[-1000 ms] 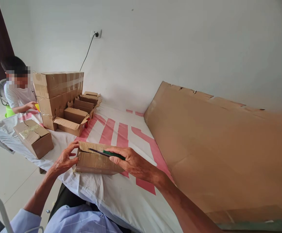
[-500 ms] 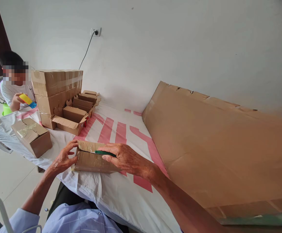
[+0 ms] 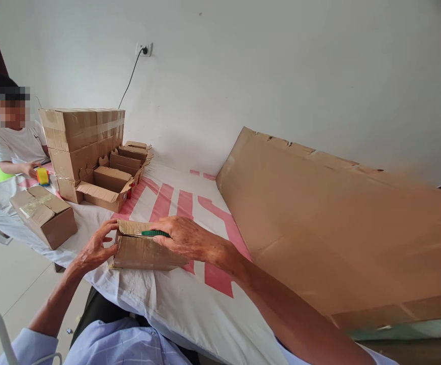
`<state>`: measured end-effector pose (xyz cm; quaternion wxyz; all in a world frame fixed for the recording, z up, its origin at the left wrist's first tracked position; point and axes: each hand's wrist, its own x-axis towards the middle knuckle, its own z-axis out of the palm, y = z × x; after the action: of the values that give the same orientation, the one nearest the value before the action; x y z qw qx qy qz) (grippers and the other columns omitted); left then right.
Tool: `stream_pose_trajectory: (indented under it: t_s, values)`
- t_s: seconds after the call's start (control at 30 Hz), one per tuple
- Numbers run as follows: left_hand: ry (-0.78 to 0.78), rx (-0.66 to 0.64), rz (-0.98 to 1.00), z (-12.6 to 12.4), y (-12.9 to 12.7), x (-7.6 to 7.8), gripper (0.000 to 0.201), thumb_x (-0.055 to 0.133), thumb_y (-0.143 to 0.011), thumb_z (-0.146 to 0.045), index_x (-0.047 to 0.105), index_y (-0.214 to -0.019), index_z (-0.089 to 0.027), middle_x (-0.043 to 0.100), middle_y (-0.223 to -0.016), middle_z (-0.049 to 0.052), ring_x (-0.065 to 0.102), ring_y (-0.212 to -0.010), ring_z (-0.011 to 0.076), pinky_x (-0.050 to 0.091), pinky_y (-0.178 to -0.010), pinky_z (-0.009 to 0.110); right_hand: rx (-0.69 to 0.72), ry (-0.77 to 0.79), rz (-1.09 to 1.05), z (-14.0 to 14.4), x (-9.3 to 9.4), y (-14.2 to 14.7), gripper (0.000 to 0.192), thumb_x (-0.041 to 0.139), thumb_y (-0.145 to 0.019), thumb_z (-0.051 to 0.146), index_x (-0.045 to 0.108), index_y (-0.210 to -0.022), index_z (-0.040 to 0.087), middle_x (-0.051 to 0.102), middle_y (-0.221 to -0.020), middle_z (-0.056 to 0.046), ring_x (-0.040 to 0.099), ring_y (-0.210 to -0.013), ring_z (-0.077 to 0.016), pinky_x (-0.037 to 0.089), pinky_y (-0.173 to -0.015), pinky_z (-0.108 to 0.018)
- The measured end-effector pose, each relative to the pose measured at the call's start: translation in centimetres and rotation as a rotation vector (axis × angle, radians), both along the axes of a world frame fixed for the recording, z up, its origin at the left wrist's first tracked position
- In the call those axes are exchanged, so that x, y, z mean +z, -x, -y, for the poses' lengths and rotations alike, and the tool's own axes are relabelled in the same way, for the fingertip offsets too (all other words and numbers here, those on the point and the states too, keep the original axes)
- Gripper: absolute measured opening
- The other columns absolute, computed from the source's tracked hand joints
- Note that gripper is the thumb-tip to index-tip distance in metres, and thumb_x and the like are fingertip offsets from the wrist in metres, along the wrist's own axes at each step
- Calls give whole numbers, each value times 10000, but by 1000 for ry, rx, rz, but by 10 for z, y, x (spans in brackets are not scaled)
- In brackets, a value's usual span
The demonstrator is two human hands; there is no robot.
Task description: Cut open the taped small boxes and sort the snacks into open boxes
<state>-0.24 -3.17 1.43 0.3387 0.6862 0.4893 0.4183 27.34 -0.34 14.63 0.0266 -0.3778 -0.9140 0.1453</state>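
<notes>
A small cardboard box [image 3: 140, 253] lies on the cloth-covered table in front of me. My left hand [image 3: 98, 247] grips its left end, fingers at the top edge and thumb lower on the near side. In my right hand [image 3: 184, 237] is a green-handled box cutter [image 3: 155, 233], its tip pointing left along the seam between the top flaps. How deep the blade sits cannot be made out. The right fingers hide part of the box's top. Left of this box, a taped cardboard box [image 3: 49, 215] rests near the table's edge.
Stacked closed boxes [image 3: 76, 132] stand at the back left, with open boxes [image 3: 104, 192] in front. A large cardboard sheet [image 3: 338, 228] slants along the right side. Across the table sits a person [image 3: 15, 147] holding a yellow and blue object [image 3: 43, 176].
My right hand and the box cutter have shifted slightly left and up along the seam. My left hand keeps its hold. The other person has lowered the yellow and blue object.
</notes>
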Motion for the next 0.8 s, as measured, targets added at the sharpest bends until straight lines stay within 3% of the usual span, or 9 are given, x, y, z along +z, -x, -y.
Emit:
stream_pose_trajectory:
  t_s: [0.23,0.33,0.47,0.57,0.67,0.8]
  values:
    - [-1,0,-18,0,0,5,545,695,-772,-261,696,-1316,-287,500,-1653,99,562,-1424,340,551,-1080,481,-76,-73,200,8,3,21,304,493,-1080,268,778,-1180,240,795,-1026,-77,712,-937,-240,388,-724,-305]
    - [-7,-4,-43,-2,1,8,529,683,-781,-274,693,-1310,-295,493,-1667,88,555,-1436,345,546,-1087,496,-60,-69,262,7,10,25,316,484,-1089,294,737,-1269,234,806,-1050,-92,724,-942,-259,361,-691,-316]
    - [-8,-24,-64,-8,3,11,492,684,-794,-292,698,-1286,-301,495,-1666,81,543,-1450,362,539,-1098,510,-46,-43,263,1,18,27,403,457,-1084,271,701,-1403,303,812,-1133,-78,731,-993,-260,369,-696,-314]
    - [-3,-31,-72,-13,5,9,481,678,-785,-285,703,-1266,-295,513,-1637,81,558,-1427,356,545,-1089,500,-44,-93,268,-6,19,30,407,443,-1091,288,753,-1352,321,805,-1127,-84,726,-1006,-258,364,-688,-312]
    - [-1,-39,-48,-18,8,8,477,661,-765,-266,714,-1238,-285,524,-1616,82,584,-1382,346,562,-1065,473,-41,-158,316,-13,13,23,387,457,-1086,296,798,-1265,257,799,-1048,-105,719,-938,-251,342,-654,-316]
    - [17,-68,-43,-22,9,9,433,672,-759,-266,723,-1189,-285,572,-1551,74,595,-1355,340,573,-1053,448,-72,-173,348,-20,5,-9,360,478,-1089,328,819,-1180,257,787,-963,-84,702,-867,-234,335,-646,-310]
